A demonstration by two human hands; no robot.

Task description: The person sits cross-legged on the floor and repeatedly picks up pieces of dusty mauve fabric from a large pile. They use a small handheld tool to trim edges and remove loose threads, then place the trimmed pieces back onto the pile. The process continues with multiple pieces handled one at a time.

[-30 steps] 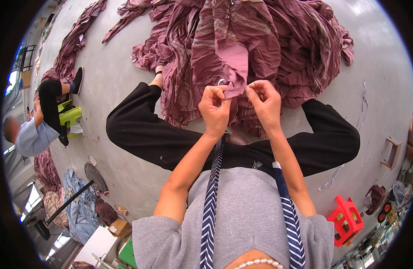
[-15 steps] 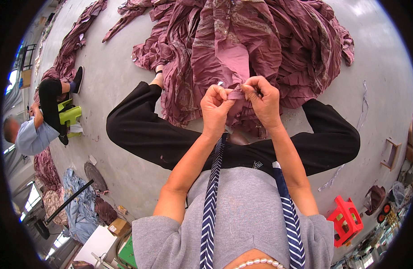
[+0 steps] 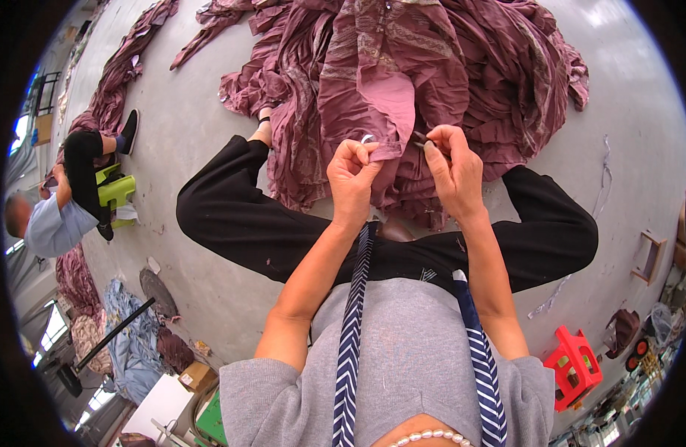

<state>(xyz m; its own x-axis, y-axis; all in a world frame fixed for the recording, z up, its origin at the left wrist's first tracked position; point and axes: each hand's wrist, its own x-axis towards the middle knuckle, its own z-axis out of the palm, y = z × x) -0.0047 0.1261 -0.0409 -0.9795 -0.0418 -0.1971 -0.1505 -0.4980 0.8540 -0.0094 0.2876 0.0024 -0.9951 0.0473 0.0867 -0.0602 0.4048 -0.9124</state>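
A large heap of mauve patterned fabric (image 3: 391, 59) spreads over the floor between my legs. My left hand (image 3: 350, 182) is closed, pinching an edge of this cloth between thumb and fingers. A small white bit, perhaps a label (image 3: 367, 138), shows just above that pinch. My right hand (image 3: 458, 171) is closed round small dark snips (image 3: 419, 139), mostly hidden by the fingers. Their tips point left toward the held edge, a short gap away from it. The paler underside of the cloth shows above my hands.
A person (image 3: 56, 223) sits at the left by a green stool (image 3: 118, 195). A red stool (image 3: 574, 366) stands at lower right, near a small wooden frame (image 3: 648, 256). Blue cloth (image 3: 130, 328) and a cardboard box (image 3: 197, 377) lie at lower left. Loose strips (image 3: 604, 175) trail on the floor.
My right hand has moved right, away from my left hand and the cloth edge, and the snips' tips now show. My left hand has shifted slightly left, still pinching the cloth.
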